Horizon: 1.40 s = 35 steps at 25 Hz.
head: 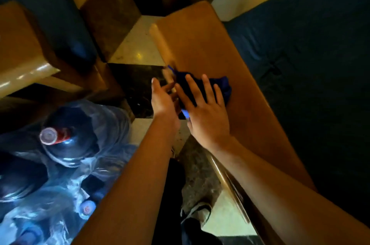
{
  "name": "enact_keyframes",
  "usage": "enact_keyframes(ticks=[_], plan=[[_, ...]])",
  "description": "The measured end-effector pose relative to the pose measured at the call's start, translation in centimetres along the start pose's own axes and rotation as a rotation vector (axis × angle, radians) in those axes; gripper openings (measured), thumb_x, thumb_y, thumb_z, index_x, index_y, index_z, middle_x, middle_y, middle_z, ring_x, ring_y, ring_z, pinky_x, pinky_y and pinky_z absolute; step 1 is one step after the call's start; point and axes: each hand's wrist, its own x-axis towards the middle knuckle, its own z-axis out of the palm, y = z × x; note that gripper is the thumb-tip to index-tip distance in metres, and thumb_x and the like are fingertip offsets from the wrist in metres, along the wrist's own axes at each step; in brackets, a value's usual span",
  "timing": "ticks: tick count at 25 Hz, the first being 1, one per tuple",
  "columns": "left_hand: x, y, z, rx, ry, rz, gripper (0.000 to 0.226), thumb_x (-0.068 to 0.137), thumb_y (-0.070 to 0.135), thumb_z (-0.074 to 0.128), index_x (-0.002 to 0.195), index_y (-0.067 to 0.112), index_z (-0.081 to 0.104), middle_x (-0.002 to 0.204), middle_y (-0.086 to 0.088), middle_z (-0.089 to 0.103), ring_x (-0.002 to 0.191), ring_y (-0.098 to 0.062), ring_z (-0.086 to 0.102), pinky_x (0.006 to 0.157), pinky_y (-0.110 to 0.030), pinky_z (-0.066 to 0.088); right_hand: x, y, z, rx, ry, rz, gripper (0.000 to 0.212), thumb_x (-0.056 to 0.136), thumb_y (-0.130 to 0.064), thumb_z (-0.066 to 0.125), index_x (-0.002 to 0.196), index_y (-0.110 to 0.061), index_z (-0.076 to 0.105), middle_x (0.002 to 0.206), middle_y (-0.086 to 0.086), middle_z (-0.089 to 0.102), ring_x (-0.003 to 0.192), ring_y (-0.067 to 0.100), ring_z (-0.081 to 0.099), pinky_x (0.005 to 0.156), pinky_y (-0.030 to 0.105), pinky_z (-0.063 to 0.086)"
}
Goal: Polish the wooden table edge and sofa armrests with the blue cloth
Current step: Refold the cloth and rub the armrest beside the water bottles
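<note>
The blue cloth [222, 86] lies bunched on the flat wooden sofa armrest [210, 44], near its left edge. My right hand [206, 112] rests flat on the cloth with fingers spread, pressing it onto the wood. My left hand [162, 98] is just left of the armrest's rounded edge, fingers extended and touching the cloth's near corner by the edge. Part of the cloth is hidden under my right palm. The picture is blurred by motion.
Dark blue sofa cushions [310, 64] lie right of the armrest. Another wooden armrest [18, 48] stands at the left. Large water bottles [66, 140] wrapped in plastic stand on the checkered floor [138, 48] at lower left. My shoe [200, 212] is below.
</note>
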Motion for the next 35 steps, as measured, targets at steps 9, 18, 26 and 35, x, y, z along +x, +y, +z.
enact_keyframes(ticks=[9, 18, 26, 35], plan=[[9.3, 15.8, 4.4, 0.284, -0.044, 0.138, 0.047, 0.101, 0.052, 0.043, 0.123, 0.018, 0.067, 0.126, -0.01, 0.068, 0.106, -0.024, 0.066, 0.092, -0.042, 0.055, 24.5, -2.1, -2.4, -0.02, -0.021, -0.079, 0.048, 0.08, -0.059, 0.054, 0.114, -0.027, 0.065, 0.107, 0.0, 0.071, 0.105, 0.031, 0.064, 0.095, 0.046, 0.042], [8.3, 12.5, 6.9, 1.526, -0.056, 0.742, 0.045, 0.1, 0.042, 0.04, 0.129, 0.01, 0.051, 0.125, -0.018, 0.056, 0.112, -0.041, 0.055, 0.092, -0.051, 0.048, 25.9, 10.8, -4.1, 0.543, -0.113, 0.37, 0.033, 0.091, -0.053, 0.056, 0.103, -0.027, 0.07, 0.1, -0.002, 0.073, 0.099, 0.02, 0.068, 0.084, 0.041, 0.054], [9.8, 15.8, 10.5, 1.58, -0.267, 0.417, 0.049, 0.098, 0.059, 0.036, 0.092, 0.017, 0.061, 0.101, -0.008, 0.066, 0.075, -0.02, 0.055, 0.061, -0.032, 0.036, 13.8, 15.2, -3.2, 0.857, -0.472, 0.823, 0.073, 0.066, -0.085, 0.053, 0.107, -0.026, 0.07, 0.098, 0.001, 0.075, 0.08, 0.01, 0.068, 0.07, 0.031, 0.048], [11.4, 15.4, 11.0, 1.406, -0.306, 0.273, 0.077, 0.088, 0.072, 0.04, 0.133, 0.013, 0.062, 0.131, -0.013, 0.064, 0.095, -0.024, 0.058, 0.079, -0.038, 0.042, 15.9, 15.5, -1.9, 1.039, -0.407, 0.722, 0.05, 0.066, -0.081, 0.057, 0.1, -0.046, 0.064, 0.079, -0.027, 0.07, 0.073, -0.01, 0.065, 0.072, 0.019, 0.045]])
